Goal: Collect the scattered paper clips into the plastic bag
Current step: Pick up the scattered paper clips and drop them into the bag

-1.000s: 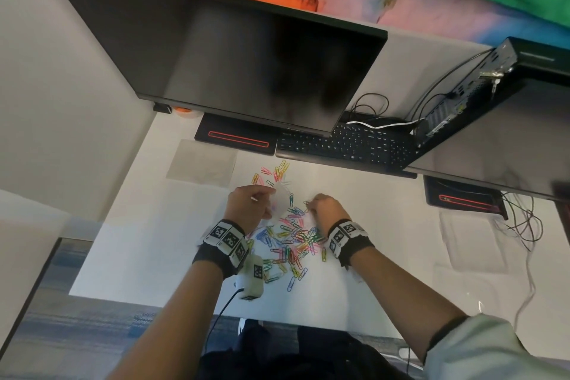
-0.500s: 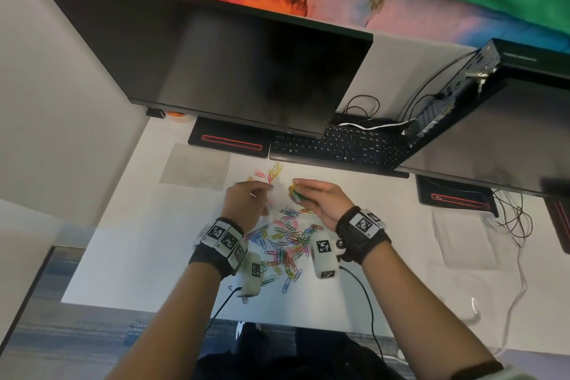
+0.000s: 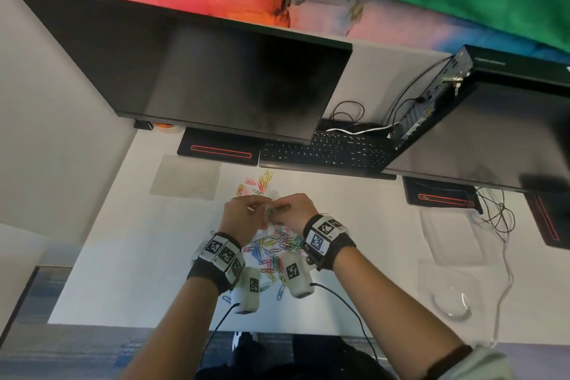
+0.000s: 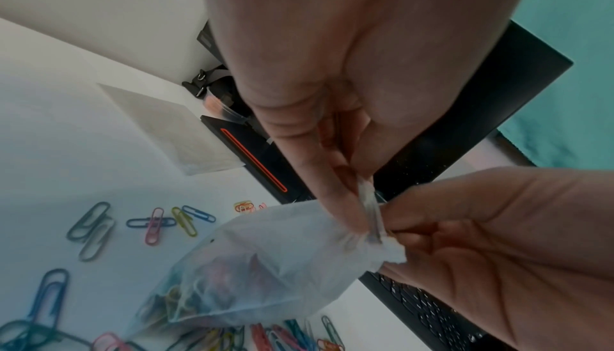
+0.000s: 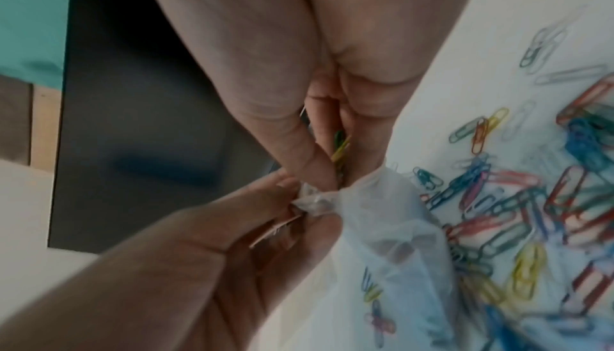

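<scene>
My left hand (image 3: 246, 213) pinches the mouth of a thin translucent plastic bag (image 4: 259, 265), which hangs above the white table with several coloured paper clips inside. My right hand (image 3: 290, 210) meets it at the bag's mouth and pinches a few green and yellow paper clips (image 5: 340, 146) between thumb and fingers. In the right wrist view the bag (image 5: 382, 225) bunches just under those fingertips. A loose pile of paper clips (image 3: 274, 253) lies on the table under both wrists. A smaller group of clips (image 3: 259, 183) lies just beyond the hands.
A large dark monitor (image 3: 200, 77) and a black keyboard (image 3: 327, 151) stand behind the hands. A second monitor (image 3: 493, 139) and loose cables (image 3: 493, 213) are at the right. A grey sheet (image 3: 185, 177) lies at the left, clear plastic (image 3: 453, 244) at the right.
My right hand rose from the pile with a few clips and moved left to the bag's mouth. My left hand kept holding the bag and lifted a little.
</scene>
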Tool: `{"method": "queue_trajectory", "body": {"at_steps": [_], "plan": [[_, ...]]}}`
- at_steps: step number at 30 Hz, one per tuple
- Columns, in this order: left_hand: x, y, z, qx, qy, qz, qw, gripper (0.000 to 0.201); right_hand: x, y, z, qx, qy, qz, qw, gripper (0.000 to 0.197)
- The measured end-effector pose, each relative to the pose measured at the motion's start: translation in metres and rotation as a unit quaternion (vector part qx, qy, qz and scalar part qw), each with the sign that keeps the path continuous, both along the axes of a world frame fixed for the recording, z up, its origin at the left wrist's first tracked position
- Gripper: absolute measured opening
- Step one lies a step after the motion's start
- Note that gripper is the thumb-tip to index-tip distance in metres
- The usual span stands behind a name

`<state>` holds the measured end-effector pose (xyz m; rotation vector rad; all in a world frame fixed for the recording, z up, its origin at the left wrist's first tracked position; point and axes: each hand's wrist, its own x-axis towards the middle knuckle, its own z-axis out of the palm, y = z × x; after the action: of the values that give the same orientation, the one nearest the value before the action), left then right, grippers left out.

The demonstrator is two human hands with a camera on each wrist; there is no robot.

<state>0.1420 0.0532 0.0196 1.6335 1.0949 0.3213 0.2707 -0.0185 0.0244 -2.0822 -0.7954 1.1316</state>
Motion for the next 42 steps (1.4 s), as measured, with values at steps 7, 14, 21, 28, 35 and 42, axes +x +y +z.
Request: {"method": "queue_trajectory", "body": {"at_steps": [7, 14, 21, 28, 35, 42], "plan": [[0.001, 0.0, -0.001, -0.009, -0.004, -0.008, 1.0, 0.026, 0.003, 0.002, 0.001, 0.018, -0.115, 0.009, 0.993, 0.016], [0.001, 0.001, -0.003, -0.009, -0.001, -0.009, 1.0, 0.023, 0.001, 0.002, 0.006, 0.018, -0.19, 0.165, 0.968, 0.028], [-0.007, 0.007, -0.007, -0.026, -0.022, 0.017, 0.999, 0.022, 0.041, -0.016, 0.0, 0.089, 0.008, 0.083, 0.993, 0.024], [-0.017, 0.01, -0.01, -0.035, -0.043, 0.038, 0.998, 0.022, 0.091, -0.069, -0.073, -0.153, -0.211, 0.175, 0.949, 0.067], [-0.02, 0.013, -0.015, -0.04, -0.026, 0.04, 0.998, 0.023, 0.043, -0.083, -0.095, -0.092, -0.184, 0.283, 0.937, 0.076], [-0.022, 0.011, -0.015, -0.035, -0.021, 0.038, 0.998, 0.023, 0.035, -0.093, -0.103, -0.072, -0.324, 0.376, 0.865, 0.075]]}}
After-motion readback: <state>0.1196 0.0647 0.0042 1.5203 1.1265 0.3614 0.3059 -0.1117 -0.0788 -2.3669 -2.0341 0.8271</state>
